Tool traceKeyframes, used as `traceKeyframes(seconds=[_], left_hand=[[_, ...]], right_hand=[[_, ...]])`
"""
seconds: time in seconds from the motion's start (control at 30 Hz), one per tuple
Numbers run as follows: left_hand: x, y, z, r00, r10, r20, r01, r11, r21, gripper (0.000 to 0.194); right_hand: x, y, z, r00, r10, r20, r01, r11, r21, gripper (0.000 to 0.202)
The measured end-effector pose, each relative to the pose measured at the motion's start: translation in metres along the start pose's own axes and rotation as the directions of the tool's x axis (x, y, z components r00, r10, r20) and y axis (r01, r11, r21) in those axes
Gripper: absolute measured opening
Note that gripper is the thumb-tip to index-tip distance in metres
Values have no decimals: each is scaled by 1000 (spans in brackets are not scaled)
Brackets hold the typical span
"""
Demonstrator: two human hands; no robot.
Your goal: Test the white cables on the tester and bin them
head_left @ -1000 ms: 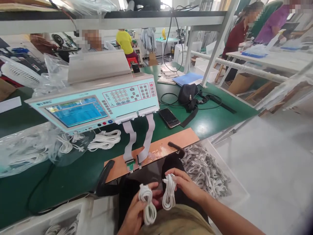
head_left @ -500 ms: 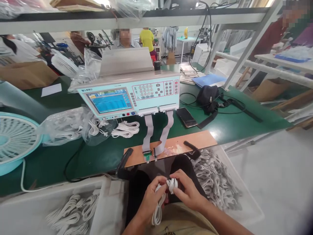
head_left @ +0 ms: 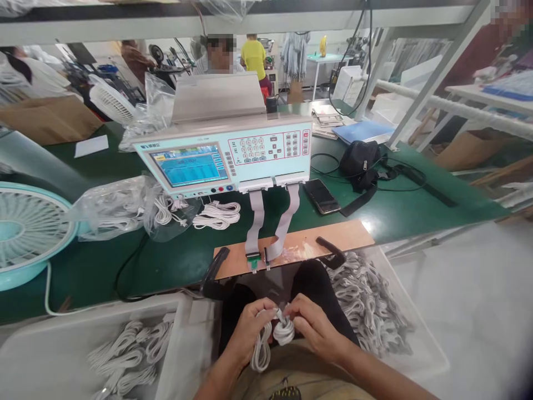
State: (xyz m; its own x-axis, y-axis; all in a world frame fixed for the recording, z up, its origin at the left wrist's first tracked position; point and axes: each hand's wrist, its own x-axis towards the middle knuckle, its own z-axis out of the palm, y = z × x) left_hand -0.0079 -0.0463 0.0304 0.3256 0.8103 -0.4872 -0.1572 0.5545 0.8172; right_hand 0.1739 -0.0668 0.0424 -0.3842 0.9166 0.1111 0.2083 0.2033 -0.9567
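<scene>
Over my lap, a coiled white cable bundle (head_left: 261, 347) hangs from my left hand (head_left: 251, 328), whose thumb and fingers are closed on it. My right hand (head_left: 313, 321) pinches the top of a second part of the coil (head_left: 283, 331), close beside the left fingertips. The cable ends between the fingers are too small to make out. Beyond my hands, two grey ribbon cables (head_left: 257, 222) run from the tester (head_left: 225, 153) with a lit screen down to small connectors (head_left: 255, 264) on an orange-brown board (head_left: 325, 244).
Black clamps (head_left: 214, 275) hold the board at the green table's (head_left: 179, 272) edge. A white bin (head_left: 179, 333) of cable coils stands at left, another bin (head_left: 420, 328) at right. A fan (head_left: 25, 233), bagged cables (head_left: 116, 208), a phone (head_left: 321, 196) and a black pouch (head_left: 358, 166) lie around the tester.
My hands have shifted slightly left and down with the cable. The coil under my right fingers now hangs lower, seen more fully. The view has tilted slightly, and the tester's screen shows different content.
</scene>
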Motion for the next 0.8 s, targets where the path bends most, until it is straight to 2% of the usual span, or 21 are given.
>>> traceKeyframes(seconds=[0.07, 0.13, 0.23, 0.33, 0.4, 0.5, 0.57, 0.67, 0.8], left_hand=[[2, -1, 0, 995, 86, -47, -88, 996, -22, 18], [3, -3, 1, 987, 133, -87, -136, 990, -32, 18], [3, -4, 1, 986, 116, -120, -125, 990, -66, 20], [3, -3, 0, 990, 58, -132, -75, 989, -129, 20], [4, -3, -1, 991, 9, -135, -30, 986, -162, 21], [5, -5, 0, 992, -50, -117, 24, 977, -212, 21], [6, -5, 0, 993, -68, -91, 43, 967, -249, 20], [6, -4, -1, 993, -93, -69, 68, 950, -304, 21], [7, -4, -4, 988, -126, -87, 86, 928, -363, 20]], right_hand=[[2, 2, 2, 999, -10, 31, 10, 1000, -18, 23], [5, 3, 3, 998, -28, 51, 32, 997, -76, 17], [9, 4, 1, 991, -82, 107, 96, 986, -138, 13], [13, 5, -2, 960, -145, 240, 198, 956, -215, 17], [15, 6, -1, 938, -139, 316, 257, 892, -371, 17], [19, 4, 0, 903, -125, 411, 361, 738, -569, 17], [22, -1, -2, 871, -135, 472, 426, 685, -591, 19], [25, -11, -6, 839, -151, 523, 467, 693, -549, 19], [25, -14, -8, 839, -205, 504, 489, 689, -535, 22]])
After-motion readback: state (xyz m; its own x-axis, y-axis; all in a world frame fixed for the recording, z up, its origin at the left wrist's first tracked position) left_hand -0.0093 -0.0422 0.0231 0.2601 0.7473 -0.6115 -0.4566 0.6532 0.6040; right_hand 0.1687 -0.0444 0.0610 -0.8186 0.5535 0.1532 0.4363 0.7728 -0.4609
